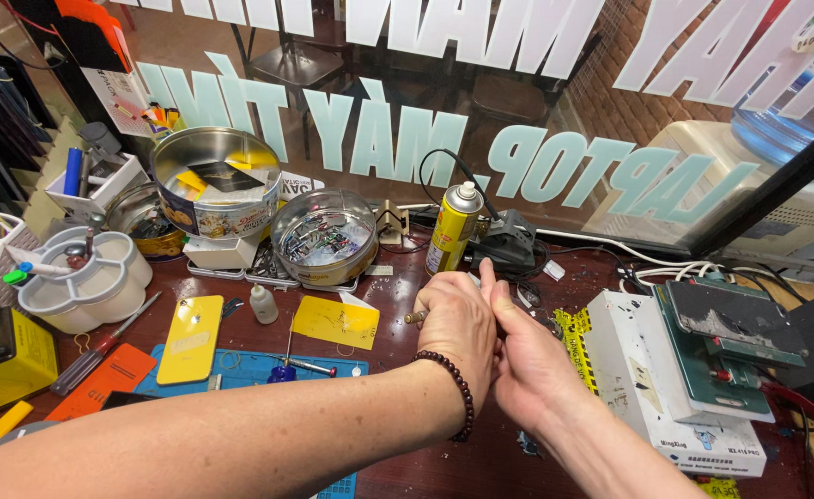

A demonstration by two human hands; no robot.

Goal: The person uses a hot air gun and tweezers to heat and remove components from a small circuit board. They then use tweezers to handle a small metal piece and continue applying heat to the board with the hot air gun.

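Both hands met just in front of the yellow spray can on the dark red surface: left hand fisted around a small brass-tipped tool, right hand cupped against it, contents hidden; judged mid-grip, calling next for steady pressure

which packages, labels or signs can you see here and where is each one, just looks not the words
Window lettering: big white and pale mint letters on the glass behind the bench, mirrored.
Spray can: yellow, white cap, upright behind the hands.
White box: right of the hands, flat, dark print, yellow tape at its left.
Yellow box: far left edge, small and square.
Round tin: left back, tilted, printed paper band.
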